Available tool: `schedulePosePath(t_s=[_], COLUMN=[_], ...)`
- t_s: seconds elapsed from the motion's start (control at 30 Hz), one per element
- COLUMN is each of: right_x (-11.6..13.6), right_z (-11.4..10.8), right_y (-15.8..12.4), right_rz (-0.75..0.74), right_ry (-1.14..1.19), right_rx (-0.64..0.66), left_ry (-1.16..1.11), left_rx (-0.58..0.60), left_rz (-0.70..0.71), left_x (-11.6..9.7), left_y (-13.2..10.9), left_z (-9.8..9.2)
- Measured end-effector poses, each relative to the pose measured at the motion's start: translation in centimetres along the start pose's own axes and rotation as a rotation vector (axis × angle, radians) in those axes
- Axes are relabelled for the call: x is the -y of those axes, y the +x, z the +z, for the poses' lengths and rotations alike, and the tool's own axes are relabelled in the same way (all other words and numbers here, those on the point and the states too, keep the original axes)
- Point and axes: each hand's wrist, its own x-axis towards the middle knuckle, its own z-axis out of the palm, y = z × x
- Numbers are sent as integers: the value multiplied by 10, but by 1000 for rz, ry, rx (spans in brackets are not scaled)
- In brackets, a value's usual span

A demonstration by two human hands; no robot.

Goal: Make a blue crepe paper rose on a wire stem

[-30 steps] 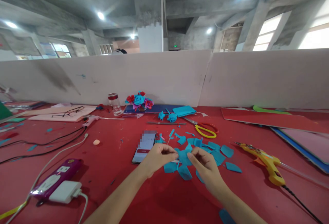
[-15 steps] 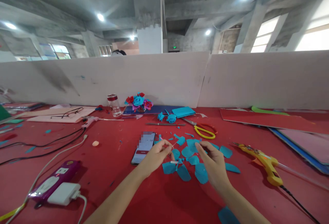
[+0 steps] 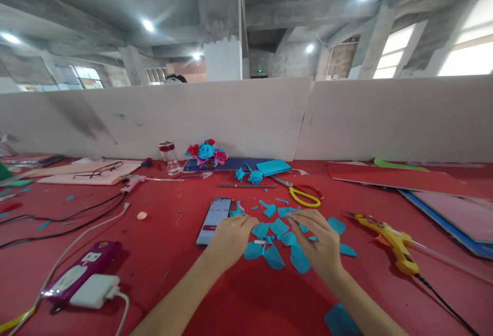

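My left hand (image 3: 233,237) is closed, its fingers curled beside the phone (image 3: 213,223); whatever it pinches is hidden. My right hand (image 3: 318,241) is closed too, thumb and fingertips brought together over the paper pieces; I cannot make out anything between them. Beneath and between both hands lie several blue crepe-paper petals (image 3: 273,257), flat on the red table (image 3: 246,295). A small white strip (image 3: 260,242) rests among them. Just beyond are smaller blue scraps (image 3: 269,210).
Yellow-and-red-handled scissors (image 3: 305,200) and a yellow glue gun (image 3: 398,246) lie to the right. Behind are blue paper flowers (image 3: 254,177), folded blue paper (image 3: 273,167), a flower bouquet (image 3: 207,153) and a jar (image 3: 169,159). A purple power strip (image 3: 82,269) sits left.
My left hand has turned over and its fingers have curled; the thin stick seen in it before no longer shows. My right fingertips have moved slightly left, and the view has shifted a little.
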Motion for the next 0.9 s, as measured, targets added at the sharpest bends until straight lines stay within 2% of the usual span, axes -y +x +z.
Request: schedulePosePath(t_s=[0.1,0.2,0.33,0.57,0.77,0.9], right_x=[-5,-12,-14,-11,-7,-9], right_z=[1,0,-1,2,2,3], right_y=[-6,-12,-15,-13,-10,-13], right_rz=[-173,-314,-413,-419,-474,-472], right_ry=[-75,-170,-231,-225,-283,-278], right_rx=[113,180,271,309,342,315], left_ry=[150,198,226,220,237,237], left_rx=[-17,-39,-29,-61,-29,-19], left_rz=[130,159,167,200,188,194], left_x=[2,1,-3,-2,-2,-3], left_y=[-2,-2,-2,-2,-3,-3], left_z=[2,3,2,2,0,0])
